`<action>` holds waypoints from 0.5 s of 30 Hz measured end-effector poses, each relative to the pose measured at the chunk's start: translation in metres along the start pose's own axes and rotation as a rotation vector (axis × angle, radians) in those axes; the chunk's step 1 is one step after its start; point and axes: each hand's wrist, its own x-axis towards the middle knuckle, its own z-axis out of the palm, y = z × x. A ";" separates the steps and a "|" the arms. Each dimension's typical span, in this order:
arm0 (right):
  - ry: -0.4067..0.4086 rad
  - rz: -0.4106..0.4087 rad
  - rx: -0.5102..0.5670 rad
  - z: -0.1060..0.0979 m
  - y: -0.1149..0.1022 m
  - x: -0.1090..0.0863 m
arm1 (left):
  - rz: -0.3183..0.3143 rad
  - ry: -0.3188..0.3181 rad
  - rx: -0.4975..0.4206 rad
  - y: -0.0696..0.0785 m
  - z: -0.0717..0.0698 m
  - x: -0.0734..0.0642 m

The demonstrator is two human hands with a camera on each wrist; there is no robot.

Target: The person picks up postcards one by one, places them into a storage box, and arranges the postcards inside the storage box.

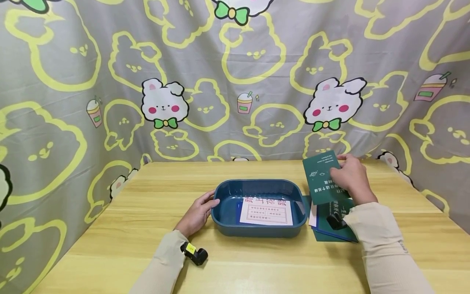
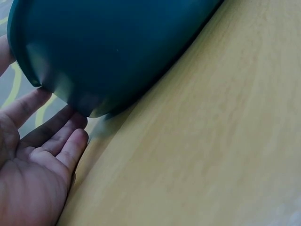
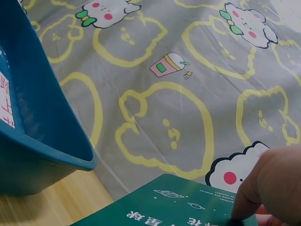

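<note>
A deep blue-green, round-cornered rectangular dish [image 1: 253, 231] sits upright on the worktop [image 1: 147, 204]. Inside, a white card [image 1: 266, 212] with red Chinese lettering lies flat, partly covering a blue card [image 1: 238, 211]. Just right of the dish, a dark green postcard [image 1: 318, 185], printed white with ringed planets and characters, is held tilted above an uneven card pile [image 1: 324, 223] showing green, blue and white edges.
</note>
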 end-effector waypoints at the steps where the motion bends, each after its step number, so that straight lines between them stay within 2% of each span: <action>1: 0.003 -0.004 0.004 0.000 -0.001 0.000 | 0.003 0.001 0.001 0.000 0.000 0.001; 15: -0.007 -0.020 0.038 0.002 -0.010 -0.005 | 0.007 0.006 -0.001 0.000 0.001 -0.002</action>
